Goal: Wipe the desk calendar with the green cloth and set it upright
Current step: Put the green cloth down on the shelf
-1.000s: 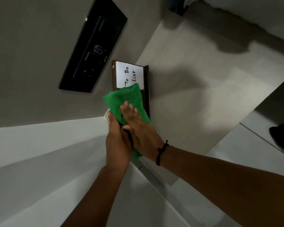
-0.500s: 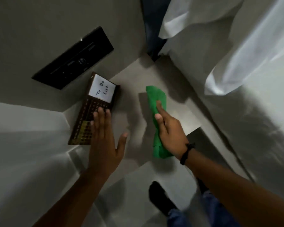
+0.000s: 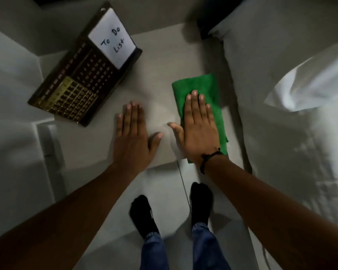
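The dark brown desk calendar [image 3: 80, 80] stands leaning back at the far left of the pale bedside surface [image 3: 156, 75], a white "To Do List" card in its upper part and gold number tiles lower down. My left hand [image 3: 132, 137] lies flat on the surface to the calendar's right, fingers together, holding nothing and not touching the calendar. The folded green cloth [image 3: 207, 90] lies flat near the surface's right side. My right hand [image 3: 198, 127] presses palm-down on the cloth, fingers straight, not curled around it.
A bed with white sheets and a pillow [image 3: 293, 117] runs along the right. A grey wall [image 3: 18, 133] borders the left. My two feet in black socks [image 3: 144, 215] stand on the floor below the surface's near edge.
One second ago both hands held the cloth against the calendar. Since then the right hand carried the cloth right and laid it flat; the left hand left the calendar and rests on the surface.
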